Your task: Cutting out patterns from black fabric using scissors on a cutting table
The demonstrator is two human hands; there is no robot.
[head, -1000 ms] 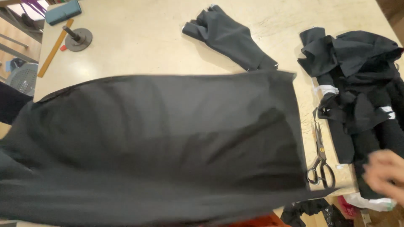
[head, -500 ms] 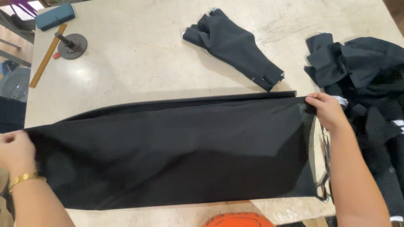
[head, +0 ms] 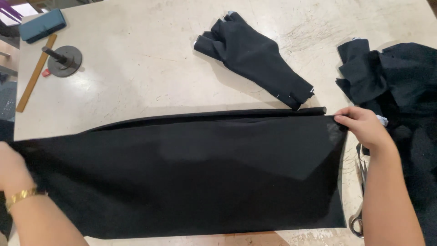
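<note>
Black fabric panel [head: 205, 175] lies folded lengthwise across the lower frame on the worktop [head: 145, 68]. Right hand [head: 364, 127] pinches its upper right corner; left hand [head: 11, 166] closes on the left end. Smoothing appears unfinished; scissors [head: 359, 214] lie unused at lower right.

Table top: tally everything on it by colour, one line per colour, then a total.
Black: 4 - long cloth, cut piece, heap, round weight
Teal: 1 - case
Wood: 1 - ruler
Steel: 1 - scissors
Total: 7
</note>
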